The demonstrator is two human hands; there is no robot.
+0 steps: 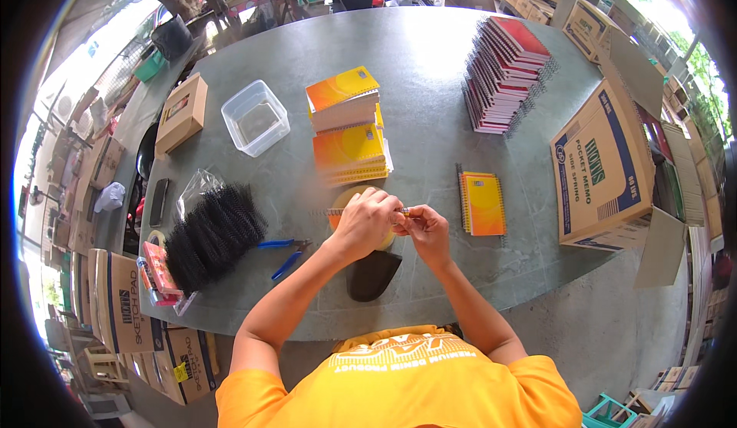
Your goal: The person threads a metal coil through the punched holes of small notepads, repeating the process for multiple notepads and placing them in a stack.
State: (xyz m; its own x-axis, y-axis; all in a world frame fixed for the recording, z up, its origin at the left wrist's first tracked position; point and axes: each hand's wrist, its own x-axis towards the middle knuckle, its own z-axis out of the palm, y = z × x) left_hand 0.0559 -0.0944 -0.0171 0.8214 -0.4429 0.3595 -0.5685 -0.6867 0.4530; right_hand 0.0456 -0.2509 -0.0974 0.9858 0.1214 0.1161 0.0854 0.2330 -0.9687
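Yellow notebooks [349, 148] bear small emblems [364, 76], the brown carton [603, 175] dark lettering [593, 159].

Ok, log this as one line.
left hand: over orange notepad | right hand: close beside left | nearby: black coils, blue-handled pliers

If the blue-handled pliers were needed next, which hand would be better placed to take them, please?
Probably the left hand: it looks nearer the pliers, while the left forearm lies between them and the right hand.

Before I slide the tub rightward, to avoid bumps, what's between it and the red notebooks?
Yellow notebooks, piled on the table; the head view shows this.
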